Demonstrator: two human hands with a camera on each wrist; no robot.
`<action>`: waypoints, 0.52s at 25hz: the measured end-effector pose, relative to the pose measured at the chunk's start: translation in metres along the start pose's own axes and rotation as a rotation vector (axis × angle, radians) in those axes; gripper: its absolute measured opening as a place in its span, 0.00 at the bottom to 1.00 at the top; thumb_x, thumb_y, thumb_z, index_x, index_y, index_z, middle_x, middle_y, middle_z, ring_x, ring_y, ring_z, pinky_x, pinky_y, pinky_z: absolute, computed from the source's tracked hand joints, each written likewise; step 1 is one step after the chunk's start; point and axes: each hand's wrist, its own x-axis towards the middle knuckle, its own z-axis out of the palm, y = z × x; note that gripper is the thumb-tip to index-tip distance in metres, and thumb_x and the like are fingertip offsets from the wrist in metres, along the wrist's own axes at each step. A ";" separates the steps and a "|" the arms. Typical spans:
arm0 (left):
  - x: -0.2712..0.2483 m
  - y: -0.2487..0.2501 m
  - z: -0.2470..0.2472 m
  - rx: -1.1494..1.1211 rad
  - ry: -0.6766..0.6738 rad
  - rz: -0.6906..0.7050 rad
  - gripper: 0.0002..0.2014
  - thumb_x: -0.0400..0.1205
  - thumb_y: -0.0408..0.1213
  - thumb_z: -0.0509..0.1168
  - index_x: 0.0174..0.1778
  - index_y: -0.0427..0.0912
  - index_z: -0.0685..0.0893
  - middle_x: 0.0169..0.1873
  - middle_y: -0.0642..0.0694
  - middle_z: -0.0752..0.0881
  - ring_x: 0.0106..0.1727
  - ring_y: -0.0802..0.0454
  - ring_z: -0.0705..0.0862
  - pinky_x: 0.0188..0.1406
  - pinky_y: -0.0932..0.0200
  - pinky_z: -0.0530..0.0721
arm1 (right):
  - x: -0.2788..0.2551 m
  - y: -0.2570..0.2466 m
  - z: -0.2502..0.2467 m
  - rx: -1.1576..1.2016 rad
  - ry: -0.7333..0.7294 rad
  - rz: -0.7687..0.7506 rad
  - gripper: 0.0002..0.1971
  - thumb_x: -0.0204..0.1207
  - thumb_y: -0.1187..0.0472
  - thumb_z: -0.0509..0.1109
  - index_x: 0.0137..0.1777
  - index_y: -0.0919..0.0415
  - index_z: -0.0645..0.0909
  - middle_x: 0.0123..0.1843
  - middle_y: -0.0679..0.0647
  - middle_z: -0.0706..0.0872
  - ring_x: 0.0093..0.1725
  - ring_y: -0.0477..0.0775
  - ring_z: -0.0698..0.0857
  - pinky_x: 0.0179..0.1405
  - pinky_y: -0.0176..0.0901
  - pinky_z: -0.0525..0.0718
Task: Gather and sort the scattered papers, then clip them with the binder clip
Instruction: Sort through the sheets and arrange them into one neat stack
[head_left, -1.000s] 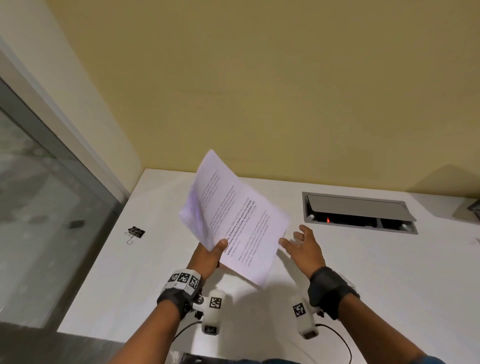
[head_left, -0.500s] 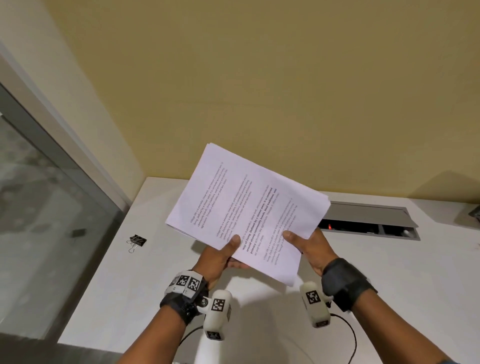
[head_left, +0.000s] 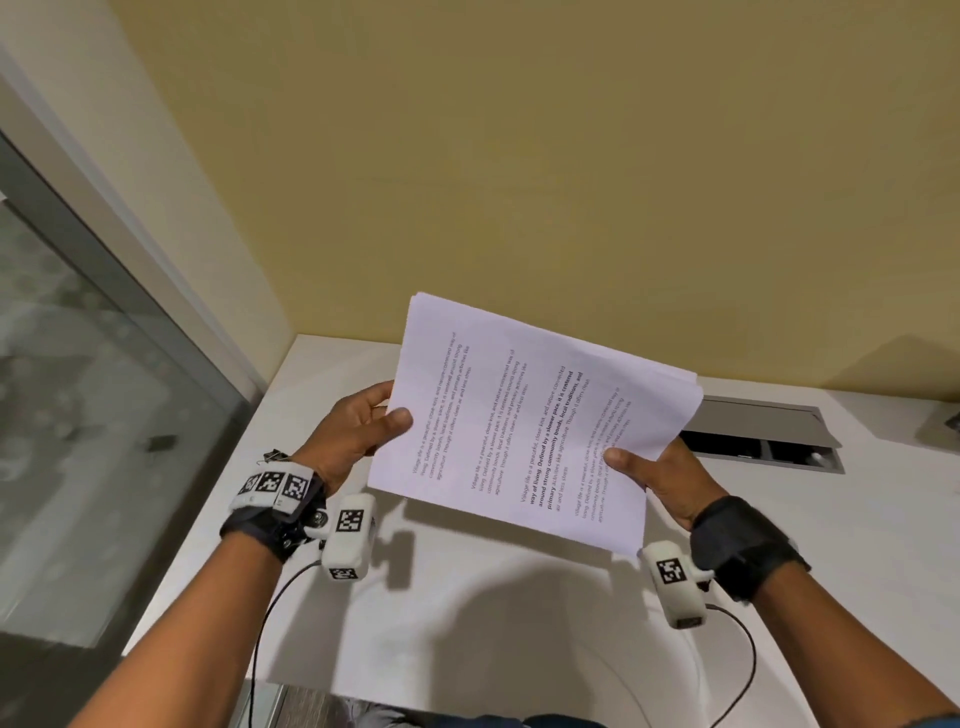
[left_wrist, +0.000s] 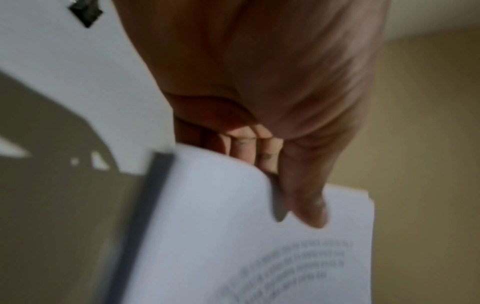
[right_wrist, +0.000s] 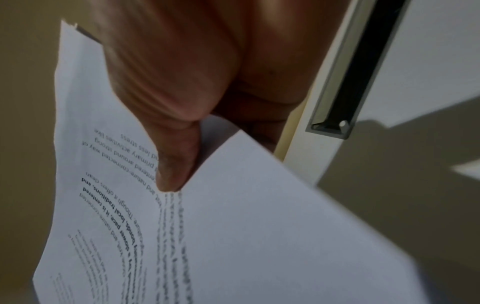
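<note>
Head view, my read: left hand (head_left: 353, 434) pinches the papers (head_left: 535, 421) at their left edge, thumb on top, fingers behind. Right hand (head_left: 660, 467) pinches the lower right edge likewise. Stack is held tilted at frame centre, above the white table (head_left: 467, 623). Binder clip (left_wrist: 85, 13) lies on the table, upper left of the left wrist view.

My head camera looks down from above at the white table (head_left: 467, 623) and yellow wall. My two wrist cameras sit very close, looking along each thumb. All three see the papers (head_left: 524, 415).
</note>
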 end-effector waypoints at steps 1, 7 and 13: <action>0.002 -0.001 0.002 0.041 -0.018 -0.011 0.31 0.67 0.55 0.78 0.65 0.44 0.84 0.57 0.40 0.90 0.56 0.40 0.89 0.53 0.47 0.87 | 0.002 0.000 0.003 -0.036 0.000 -0.003 0.25 0.68 0.65 0.78 0.66 0.58 0.80 0.62 0.56 0.88 0.62 0.57 0.87 0.60 0.58 0.84; 0.005 -0.047 0.018 0.140 0.166 -0.018 0.06 0.71 0.45 0.74 0.41 0.52 0.93 0.38 0.53 0.93 0.40 0.55 0.90 0.41 0.59 0.88 | 0.010 0.031 0.000 -0.304 0.051 -0.007 0.23 0.70 0.62 0.79 0.64 0.55 0.79 0.59 0.56 0.87 0.59 0.50 0.86 0.58 0.49 0.86; -0.005 -0.122 0.040 0.254 0.325 -0.130 0.07 0.78 0.33 0.72 0.44 0.51 0.89 0.34 0.62 0.91 0.45 0.55 0.88 0.48 0.53 0.86 | -0.006 0.075 0.003 -0.423 0.171 0.059 0.19 0.72 0.70 0.75 0.60 0.54 0.81 0.54 0.51 0.86 0.51 0.42 0.85 0.51 0.31 0.84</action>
